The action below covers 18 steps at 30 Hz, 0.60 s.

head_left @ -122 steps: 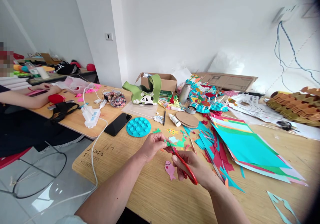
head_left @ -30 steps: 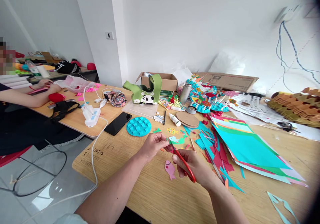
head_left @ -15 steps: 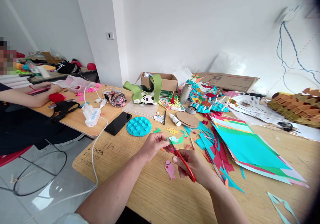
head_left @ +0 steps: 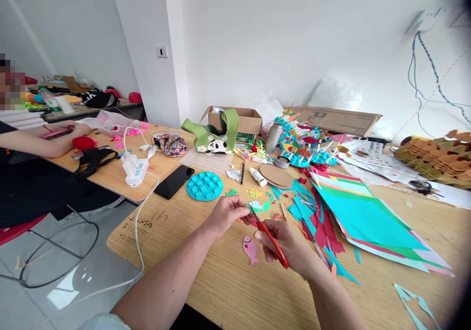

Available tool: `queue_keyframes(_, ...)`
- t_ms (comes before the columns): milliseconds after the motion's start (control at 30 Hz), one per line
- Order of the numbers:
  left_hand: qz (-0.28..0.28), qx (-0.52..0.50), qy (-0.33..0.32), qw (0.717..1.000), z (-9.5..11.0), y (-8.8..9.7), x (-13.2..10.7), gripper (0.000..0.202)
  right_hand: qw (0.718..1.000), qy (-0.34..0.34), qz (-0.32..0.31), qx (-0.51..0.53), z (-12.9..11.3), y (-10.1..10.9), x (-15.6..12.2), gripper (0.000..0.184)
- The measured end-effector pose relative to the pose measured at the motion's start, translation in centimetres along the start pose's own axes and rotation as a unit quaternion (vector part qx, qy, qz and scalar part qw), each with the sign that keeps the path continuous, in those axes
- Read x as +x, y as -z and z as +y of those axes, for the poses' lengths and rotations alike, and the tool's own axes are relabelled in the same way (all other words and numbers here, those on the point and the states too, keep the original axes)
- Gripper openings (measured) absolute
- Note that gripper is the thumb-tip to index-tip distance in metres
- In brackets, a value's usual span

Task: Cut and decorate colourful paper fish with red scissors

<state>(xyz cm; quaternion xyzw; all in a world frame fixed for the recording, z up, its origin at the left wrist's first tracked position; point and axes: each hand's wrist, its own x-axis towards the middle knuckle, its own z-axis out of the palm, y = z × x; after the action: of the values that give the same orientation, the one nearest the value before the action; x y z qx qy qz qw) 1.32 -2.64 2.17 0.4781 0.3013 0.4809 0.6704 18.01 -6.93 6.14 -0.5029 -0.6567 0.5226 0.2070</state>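
My left hand [head_left: 227, 216] pinches a green paper cutout [head_left: 262, 204] firmly between thumb and fingers, holding it above the table [head_left: 228, 291]. My right hand [head_left: 284, 244] is closed around the red scissors [head_left: 273, 244], with their tips at the cutout's edge (how far the blades are parted, I can't tell from here). The piece is small, so a slipped cut could nick my left fingertips [head_left: 242, 211] or sever a thin part of the paper. Squeezing too hard could crease it. Teal and red scraps [head_left: 307, 212] crowd the table on my right, and a dropped piece could get lost among them. A pink paper fish [head_left: 250, 250] lies just below my hands, while the blue paper disc [head_left: 204, 186] and phone [head_left: 174, 182] sit clear beyond my left hand.
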Motion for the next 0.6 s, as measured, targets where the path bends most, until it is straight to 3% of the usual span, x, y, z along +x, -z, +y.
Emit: queue_keyframes(600, 0.026, 0.096, 0.012, 0.995, 0.3, 0.2, 0.1, 0.013, 0.998, -0.028, 0.017, -0.047, 1.6, -0.2, 0.5, 0.042)
